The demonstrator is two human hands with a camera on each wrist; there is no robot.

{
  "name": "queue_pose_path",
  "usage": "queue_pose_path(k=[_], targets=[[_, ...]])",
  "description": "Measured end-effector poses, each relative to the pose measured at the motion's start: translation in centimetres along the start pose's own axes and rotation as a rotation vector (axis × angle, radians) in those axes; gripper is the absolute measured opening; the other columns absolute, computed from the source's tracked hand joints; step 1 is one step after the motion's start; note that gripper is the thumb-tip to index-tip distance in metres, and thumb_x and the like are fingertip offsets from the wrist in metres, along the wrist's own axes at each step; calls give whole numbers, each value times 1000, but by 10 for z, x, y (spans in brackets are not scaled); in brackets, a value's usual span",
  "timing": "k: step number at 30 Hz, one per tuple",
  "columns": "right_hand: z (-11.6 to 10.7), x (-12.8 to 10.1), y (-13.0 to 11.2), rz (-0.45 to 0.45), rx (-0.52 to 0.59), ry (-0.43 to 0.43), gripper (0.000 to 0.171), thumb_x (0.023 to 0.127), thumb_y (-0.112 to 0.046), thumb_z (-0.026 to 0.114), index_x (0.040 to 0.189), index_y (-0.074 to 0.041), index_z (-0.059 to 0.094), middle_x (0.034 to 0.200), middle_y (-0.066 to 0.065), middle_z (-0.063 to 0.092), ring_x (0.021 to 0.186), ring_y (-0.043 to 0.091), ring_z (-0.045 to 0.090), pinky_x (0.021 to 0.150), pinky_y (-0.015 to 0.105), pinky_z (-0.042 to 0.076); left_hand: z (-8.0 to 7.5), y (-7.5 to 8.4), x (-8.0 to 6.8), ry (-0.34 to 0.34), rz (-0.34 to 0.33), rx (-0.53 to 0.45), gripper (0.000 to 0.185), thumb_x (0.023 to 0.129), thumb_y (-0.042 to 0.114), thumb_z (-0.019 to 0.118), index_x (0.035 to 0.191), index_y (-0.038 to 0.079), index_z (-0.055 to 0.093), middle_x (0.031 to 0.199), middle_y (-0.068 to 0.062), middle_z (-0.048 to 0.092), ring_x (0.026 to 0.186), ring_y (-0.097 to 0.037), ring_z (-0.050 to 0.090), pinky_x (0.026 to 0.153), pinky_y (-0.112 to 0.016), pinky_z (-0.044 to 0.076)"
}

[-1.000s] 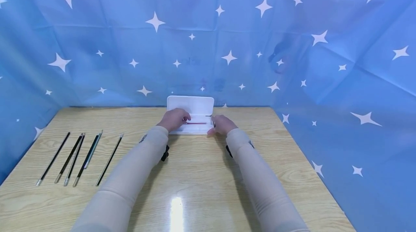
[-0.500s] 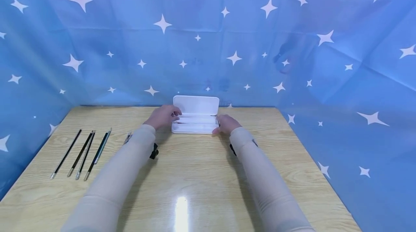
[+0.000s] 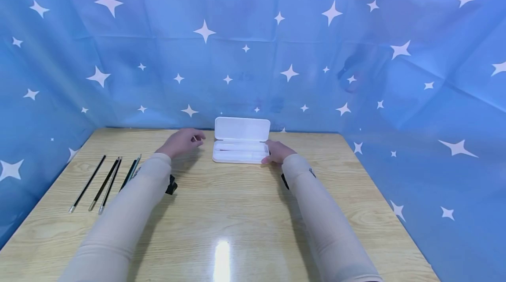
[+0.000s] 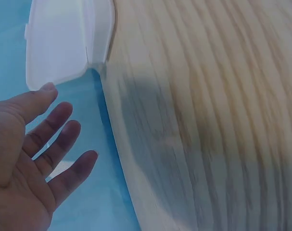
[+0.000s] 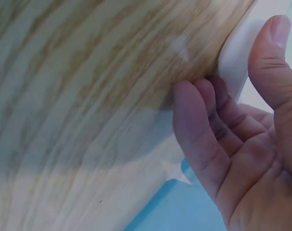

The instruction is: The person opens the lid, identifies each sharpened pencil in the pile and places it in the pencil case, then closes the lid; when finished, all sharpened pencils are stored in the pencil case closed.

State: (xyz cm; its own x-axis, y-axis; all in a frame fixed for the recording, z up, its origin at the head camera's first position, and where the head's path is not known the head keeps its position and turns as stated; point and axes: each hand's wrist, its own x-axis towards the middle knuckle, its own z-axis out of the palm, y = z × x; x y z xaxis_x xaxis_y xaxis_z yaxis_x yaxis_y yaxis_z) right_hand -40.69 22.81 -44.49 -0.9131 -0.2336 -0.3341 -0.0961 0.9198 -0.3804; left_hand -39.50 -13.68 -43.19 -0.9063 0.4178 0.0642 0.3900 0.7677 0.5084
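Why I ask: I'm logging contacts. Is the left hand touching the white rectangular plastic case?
No, the head view shows a gap of wood-grain tabletop between the left hand and the white case.

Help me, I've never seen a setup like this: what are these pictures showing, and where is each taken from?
There is no machine here, just a person's bare left hand and right hand. The wide picture comes from a camera on the head, looking forward and down; the two close ones come from cameras on each wrist. On the wood-grain table sits an open white case, with several pencils off to the person's left. The left hand holds nothing. The right hand is at the case's right end; gripping or merely touching, I can't tell.
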Motion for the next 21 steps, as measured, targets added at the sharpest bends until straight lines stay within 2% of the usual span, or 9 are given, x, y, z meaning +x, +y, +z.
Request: queue_pose_path(k=[3,6,13,18,21], targets=[[0,0,-1,15,-6,-19,67,89,-34,78,142,-7,45,129,16,58,105,29,57,83,40,49,-4,-9,-7,2,-22,-24,31,104,19,60,131,6,67,115,-10,68,106,-27,63,92,-47,52],[0,0,-3,45,35,-29,63,88,-32,78,137,-9,47,117,14,58,92,29,55,72,39,50,-12,-18,-18,-1,-43,-69,33,105,19,58,134,5,64,119,-13,67,108,-30,62,94,-49,52],[-1,0,-4,52,67,-26,69,89,-30,78,145,-10,45,129,13,58,94,27,55,72,37,49,-36,-41,-45,14,-69,-104,35,106,17,54,137,2,60,125,-20,63,114,-37,59,94,-54,51],[-1,-2,-6,63,62,-30,68,90,-29,77,146,-9,44,118,14,59,87,27,55,68,36,48,-47,-50,-60,31,-86,-90,35,106,16,54,136,-1,60,125,-23,63,114,-41,58,92,-56,50],[1,-3,-6,66,92,-39,69,91,-29,77,147,-9,41,120,16,57,93,31,56,73,41,50,-51,-56,-68,42,-97,-75,35,106,16,54,135,-3,60,124,-25,62,113,-42,58,91,-56,51]])
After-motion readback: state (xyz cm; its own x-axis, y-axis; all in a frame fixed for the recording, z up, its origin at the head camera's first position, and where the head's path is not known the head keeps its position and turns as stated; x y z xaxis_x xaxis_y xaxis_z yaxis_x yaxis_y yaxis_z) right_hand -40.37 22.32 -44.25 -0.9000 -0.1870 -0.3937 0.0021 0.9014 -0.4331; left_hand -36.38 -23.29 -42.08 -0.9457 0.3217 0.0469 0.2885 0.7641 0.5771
